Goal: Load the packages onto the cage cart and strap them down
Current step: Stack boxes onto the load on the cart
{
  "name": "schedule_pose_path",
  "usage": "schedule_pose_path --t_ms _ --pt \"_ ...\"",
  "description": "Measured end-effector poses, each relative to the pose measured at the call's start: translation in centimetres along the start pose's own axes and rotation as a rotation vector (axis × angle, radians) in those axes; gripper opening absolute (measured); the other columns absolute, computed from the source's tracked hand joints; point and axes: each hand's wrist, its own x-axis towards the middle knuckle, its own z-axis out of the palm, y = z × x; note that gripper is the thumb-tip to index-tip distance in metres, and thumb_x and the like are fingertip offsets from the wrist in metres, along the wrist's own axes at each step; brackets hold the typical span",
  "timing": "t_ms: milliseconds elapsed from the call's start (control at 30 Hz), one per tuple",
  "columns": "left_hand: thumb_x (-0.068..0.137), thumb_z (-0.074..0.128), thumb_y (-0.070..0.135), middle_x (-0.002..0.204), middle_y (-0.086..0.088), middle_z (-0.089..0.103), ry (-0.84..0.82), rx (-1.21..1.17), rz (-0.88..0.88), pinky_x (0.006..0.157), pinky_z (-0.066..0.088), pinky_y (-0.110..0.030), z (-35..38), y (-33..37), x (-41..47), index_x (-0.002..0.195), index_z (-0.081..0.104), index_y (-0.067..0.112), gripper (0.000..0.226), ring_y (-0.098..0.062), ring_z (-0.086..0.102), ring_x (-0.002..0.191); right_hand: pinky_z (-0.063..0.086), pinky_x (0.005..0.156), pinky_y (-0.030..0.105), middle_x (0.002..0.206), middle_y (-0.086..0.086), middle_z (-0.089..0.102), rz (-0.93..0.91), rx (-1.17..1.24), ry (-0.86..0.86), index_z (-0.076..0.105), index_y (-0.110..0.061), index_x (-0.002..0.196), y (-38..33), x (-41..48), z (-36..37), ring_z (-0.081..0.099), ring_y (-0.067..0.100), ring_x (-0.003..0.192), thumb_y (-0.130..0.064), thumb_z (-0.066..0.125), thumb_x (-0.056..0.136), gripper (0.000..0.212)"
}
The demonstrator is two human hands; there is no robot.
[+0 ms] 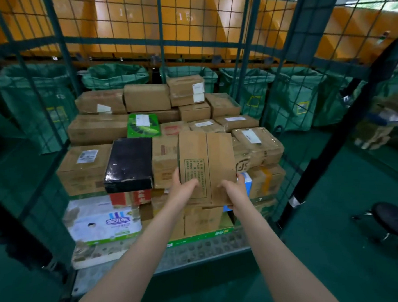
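Note:
I hold a flat brown cardboard box with a printed text panel over the front of the stack in the green wire cage cart. My left hand grips its near left corner, thumb on top. My right hand grips the near right corner. The cart holds several packages: brown boxes at the back, a black box, a green box and a white printed carton low at the front left. No strap is visible.
The cart's front side is open, with its metal floor edge showing. Green sacks hang behind the cart under orange chutes. A black stool stands on the green floor at right. Cage mesh walls rise left and right.

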Motion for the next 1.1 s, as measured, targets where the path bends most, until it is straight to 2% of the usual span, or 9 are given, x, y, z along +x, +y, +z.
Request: schedule_pose_path --t_ms 133,233,333,433,533,733,833,933,1100 --pt "0.084 0.060 0.014 0.137 0.000 0.048 0.015 0.025 0.020 0.104 0.041 -0.047 2.4 1.4 3.8 0.148 0.023 0.027 0.075 -0.023 0.047 0.123 0.041 0.086 0.035 0.141 0.005 0.043 -0.020 -0.012 0.010 0.014 -0.027 0.150 -1.9 4.2 -0.7 0.046 0.030 0.121 -0.011 0.056 0.086 0.077" --pt "0.083 0.060 0.016 0.138 -0.002 0.048 0.007 0.017 0.028 0.103 0.042 -0.048 5.1 3.1 8.0 0.148 0.023 0.027 0.075 -0.024 0.048 0.123 0.047 0.097 0.044 0.140 0.007 0.044 -0.070 -0.035 0.035 0.017 -0.024 0.149 -4.3 8.7 -1.3 0.049 0.031 0.120 -0.010 0.057 0.084 0.077" --pt "0.084 0.060 0.021 0.141 -0.001 0.046 -0.011 0.027 0.034 0.104 0.040 -0.048 7.7 5.6 12.4 0.148 0.022 0.026 0.075 -0.025 0.047 0.124 0.046 0.097 0.044 0.138 0.005 0.045 -0.103 -0.054 0.071 0.018 -0.023 0.149 -7.1 12.9 -2.2 0.048 0.030 0.121 -0.010 0.057 0.085 0.076" --pt "0.088 0.056 0.018 0.138 0.000 0.045 -0.051 0.025 0.061 0.104 0.037 -0.039 10.6 8.5 16.8 0.148 0.021 0.022 0.070 -0.024 0.043 0.126 0.046 0.097 0.048 0.134 0.007 0.050 -0.131 -0.087 0.106 0.024 -0.024 0.146 -10.0 17.4 -3.4 0.051 0.030 0.117 -0.012 0.056 0.085 0.069" --pt "0.088 0.054 0.014 0.129 0.005 0.050 -0.118 0.027 0.116 0.094 0.038 -0.032 13.6 11.2 21.6 0.139 0.034 0.023 0.056 -0.019 0.048 0.112 0.047 0.096 0.048 0.131 0.009 0.052 -0.148 -0.038 0.128 0.027 -0.025 0.143 -13.1 22.8 -4.5 0.053 0.030 0.114 -0.015 0.055 0.087 0.063" --pt "0.087 0.059 0.025 0.141 -0.004 0.046 -0.148 0.001 0.060 0.105 0.039 -0.048 17.9 14.1 29.2 0.149 0.017 0.026 0.075 -0.028 0.047 0.125 0.046 0.098 0.047 0.132 0.011 0.053 -0.134 -0.090 0.181 0.031 -0.021 0.143 -16.2 30.0 -5.9 0.053 0.032 0.115 -0.017 0.055 0.084 0.063" --pt "0.089 0.058 0.020 0.144 -0.003 0.043 -0.114 0.029 0.082 0.107 0.035 -0.038 19.4 15.6 32.3 0.151 0.014 0.019 0.076 -0.025 0.042 0.129 0.045 0.100 0.046 0.135 0.009 0.049 -0.125 -0.104 0.175 0.025 -0.020 0.147 -18.2 33.2 -6.3 0.052 0.030 0.117 -0.018 0.055 0.087 0.068" --pt "0.091 0.056 0.019 0.143 -0.003 0.043 -0.068 0.057 0.135 0.100 0.035 -0.032 21.3 17.2 35.5 0.150 0.018 0.016 0.070 -0.022 0.042 0.130 0.046 0.099 0.045 0.135 0.009 0.049 -0.103 -0.086 0.147 0.023 -0.022 0.148 -20.3 37.0 -6.3 0.052 0.030 0.116 -0.017 0.054 0.086 0.070" --pt "0.091 0.057 0.018 0.137 -0.003 0.050 0.020 0.150 0.215 0.102 0.039 -0.036 24.7 19.4 40.8 0.144 0.031 0.016 0.059 -0.023 0.047 0.126 0.047 0.098 0.045 0.128 0.010 0.054 -0.142 0.016 0.062 0.032 -0.016 0.139 -23.8 44.6 -6.4 0.054 0.030 0.113 -0.005 0.055 0.081 0.063"
